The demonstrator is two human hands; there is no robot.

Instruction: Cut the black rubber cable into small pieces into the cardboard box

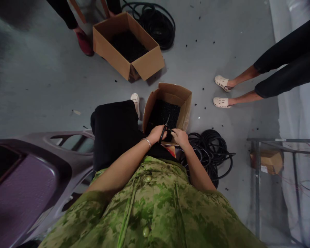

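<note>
My left hand is closed on dark-handled scissors, their blades pointing up and away over a cardboard box. Just right of them my right hand pinches a thin black cable, whose end lies close to the scissors. Whether the blades touch the cable I cannot tell. Below both hands the box stands open, with many small black pieces in it. Loops of black cable lie on the floor beside my right forearm.
A second open box of black pieces stands ahead, with a black cable coil behind it. A person in white clogs stands at right; another's red shoe is at upper left. A purple chair and metal frame flank me.
</note>
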